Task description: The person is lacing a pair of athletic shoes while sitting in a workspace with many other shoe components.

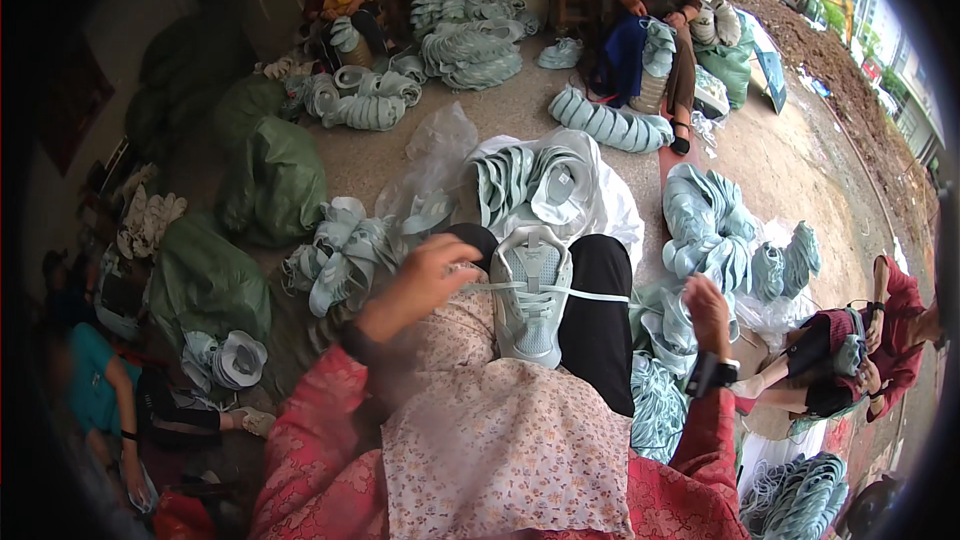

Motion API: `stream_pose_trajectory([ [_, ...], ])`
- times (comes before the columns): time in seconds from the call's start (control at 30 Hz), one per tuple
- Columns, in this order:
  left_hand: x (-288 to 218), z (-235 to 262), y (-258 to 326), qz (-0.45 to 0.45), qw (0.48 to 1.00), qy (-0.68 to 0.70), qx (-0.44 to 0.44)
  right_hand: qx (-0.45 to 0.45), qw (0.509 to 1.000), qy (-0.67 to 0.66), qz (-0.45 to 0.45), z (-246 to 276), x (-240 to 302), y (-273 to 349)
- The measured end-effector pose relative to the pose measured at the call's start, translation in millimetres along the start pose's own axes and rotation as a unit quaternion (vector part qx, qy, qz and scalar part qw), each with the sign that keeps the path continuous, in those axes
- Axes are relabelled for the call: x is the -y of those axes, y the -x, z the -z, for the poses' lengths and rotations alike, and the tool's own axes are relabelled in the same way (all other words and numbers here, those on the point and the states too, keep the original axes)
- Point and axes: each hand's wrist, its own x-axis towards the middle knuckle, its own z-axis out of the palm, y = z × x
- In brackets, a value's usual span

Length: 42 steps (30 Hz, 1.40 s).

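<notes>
Head view: left fingers [455, 252] half-curled beside the pale lace [598, 295], right fingers [699, 294] bent inward; whether either grips, I cannot tell.

Daylight from upper right; left side dim, edges bowed.

shoe upper [530, 325]: pale mint-grey | lace [600, 295]: pale mint | apron [500, 465]: cream, small floral print | sleeves [318, 415]: red, floral | trousers [598, 330]: black

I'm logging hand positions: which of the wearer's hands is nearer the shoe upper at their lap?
Left: the left hand is just left of the shoe upper; the right hand is farther off, to its right.
</notes>
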Motion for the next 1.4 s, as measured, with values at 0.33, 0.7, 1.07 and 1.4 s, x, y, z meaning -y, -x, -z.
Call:
stream_pose_trajectory([
  [0.33, 7.3, -91.6, -55.7, 0.006, 0.987, 0.077, 0.139, 0.279, 0.799, 0.504, 0.169, -193.0, -28.9, 16.6],
  [0.7, 7.4, -101.3, -55.2, 0.023, 0.985, 0.097, 0.143, 0.315, 0.852, 0.418, 0.019, -191.5, -38.7, 1.0],
  [1.07, 8.6, -104.3, -53.0, 0.028, 0.977, 0.137, 0.159, 0.332, 0.735, 0.576, 0.134, -222.7, 3.9, -10.2],
  [1.4, 4.5, -101.0, -49.5, -0.044, 0.988, 0.069, 0.135, 0.486, 0.747, 0.447, 0.079, -220.4, -7.3, -41.4],
])
